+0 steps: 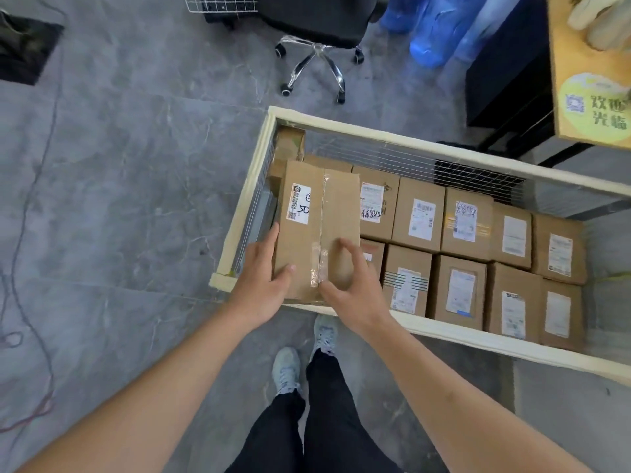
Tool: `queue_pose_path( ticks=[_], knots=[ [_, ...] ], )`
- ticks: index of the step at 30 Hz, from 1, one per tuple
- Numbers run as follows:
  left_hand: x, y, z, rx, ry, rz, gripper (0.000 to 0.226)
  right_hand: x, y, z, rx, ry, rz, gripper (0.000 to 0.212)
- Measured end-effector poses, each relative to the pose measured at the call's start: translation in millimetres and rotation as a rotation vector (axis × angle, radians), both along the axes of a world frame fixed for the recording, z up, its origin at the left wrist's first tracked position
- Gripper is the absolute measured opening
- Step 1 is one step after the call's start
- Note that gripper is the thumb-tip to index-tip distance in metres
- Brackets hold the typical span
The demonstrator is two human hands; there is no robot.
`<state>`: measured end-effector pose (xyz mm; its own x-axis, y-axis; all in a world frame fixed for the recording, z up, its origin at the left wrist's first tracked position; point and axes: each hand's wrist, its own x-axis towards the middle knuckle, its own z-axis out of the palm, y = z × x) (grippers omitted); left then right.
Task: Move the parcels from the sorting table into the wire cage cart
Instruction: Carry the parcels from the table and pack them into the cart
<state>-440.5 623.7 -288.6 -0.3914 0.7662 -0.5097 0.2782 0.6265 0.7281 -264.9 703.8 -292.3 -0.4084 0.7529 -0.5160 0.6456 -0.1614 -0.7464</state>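
Left hand (pixel 261 285) grips near-left corner of parcel (pixel 317 230), thumb on top; right hand (pixel 355 285) arches over near edge, fingers curled, steadying it above wire cage cart (pixel 403 141), left end, likely aiming for remaining gap. Beyond, packed boxes (pixel 461 254) fill two rows, labels up.

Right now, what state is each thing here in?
Large parcel: at the cart's left end, held by both hands.
Left hand: grips its left edge.
Right hand: curled on top.
Wire cage cart: partly filled.
Packed parcels: two rows, labels up.
Office chair: unoccupied.
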Motion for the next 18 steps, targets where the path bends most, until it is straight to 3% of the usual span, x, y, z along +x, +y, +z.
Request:
queue_pose_path(
  ticks=[13,18],
  knots=[
    [-31.8,49.3,-90.8,-0.157,-0.022,0.063,0.085,-37.6,60.3,-134.1,-0.249,0.092,0.081,0.08],
    [-42.4,53.3,-101.7,-0.241,0.117,0.044,0.083,-49.0,65.4,-172.1,-0.216,0.023,0.262,0.078]
  ],
)
